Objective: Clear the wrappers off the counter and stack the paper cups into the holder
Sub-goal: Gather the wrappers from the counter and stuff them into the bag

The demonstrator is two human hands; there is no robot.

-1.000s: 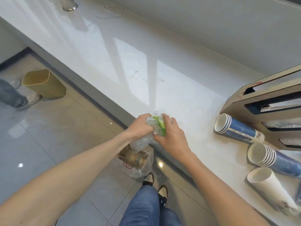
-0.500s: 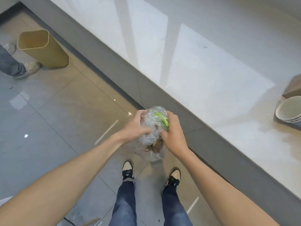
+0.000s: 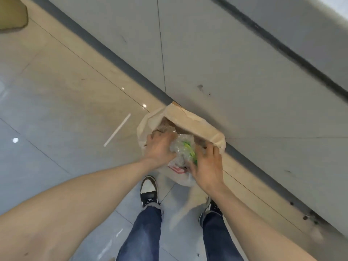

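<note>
A crumpled wad of clear plastic wrappers [image 3: 181,147] with a green strip is pressed between my two hands. My left hand [image 3: 159,148] holds its left side and my right hand [image 3: 206,164] holds its right side. The wad sits in the mouth of an open brown paper bag [image 3: 195,127] that stands on the floor against the counter's front panel. Other clear plastic lies deeper in the bag. The counter top, the paper cups and the holder are out of view.
The grey counter front panel [image 3: 235,72] runs diagonally behind the bag. A tan waste bin [image 3: 11,14] shows at the top left corner. My two feet [image 3: 148,191] stand on the tiled floor just below the bag. A white streak [image 3: 117,129] shows on the tiles.
My view has tilted down from the counter to the floor. Both hands have carried the wrapper wad down off the counter edge and into the open mouth of the paper bag.
</note>
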